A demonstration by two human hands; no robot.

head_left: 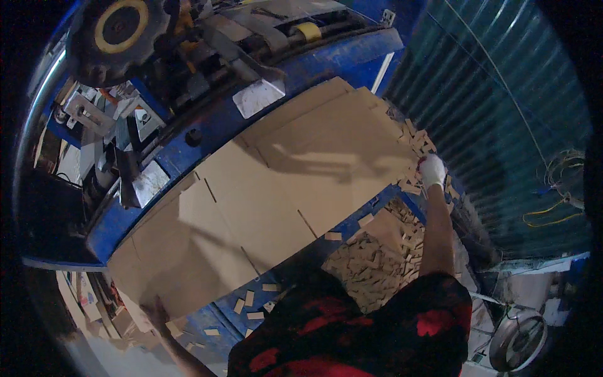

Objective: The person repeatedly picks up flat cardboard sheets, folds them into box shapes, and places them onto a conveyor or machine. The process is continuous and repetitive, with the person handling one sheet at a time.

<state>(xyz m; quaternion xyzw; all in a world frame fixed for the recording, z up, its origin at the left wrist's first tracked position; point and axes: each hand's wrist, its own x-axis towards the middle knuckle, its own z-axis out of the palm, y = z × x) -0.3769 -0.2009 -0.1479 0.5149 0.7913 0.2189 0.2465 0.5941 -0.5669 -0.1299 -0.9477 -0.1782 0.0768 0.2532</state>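
A long slotted cardboard sheet (270, 188) lies slantwise on the blue machine bed, with dark narrow slots cut into its edges. At its lower left end, my bare left hand (155, 312) grips the edge, fingers partly in shadow. My right hand (432, 171), in a white glove, closes on the far right end of the same sheet. Another sheet's edge (333, 88) shows beneath it along the machine side. Shadows fall across the sheet's surface.
Ahead stands a blue machine (326, 60) with a dark toothed wheel (120, 28) and metal plates (259, 97). Small cardboard offcuts (377, 257) are heaped below the sheet and scattered around. A corrugated green wall (496, 125) rises at right, near a round fan (518, 339).
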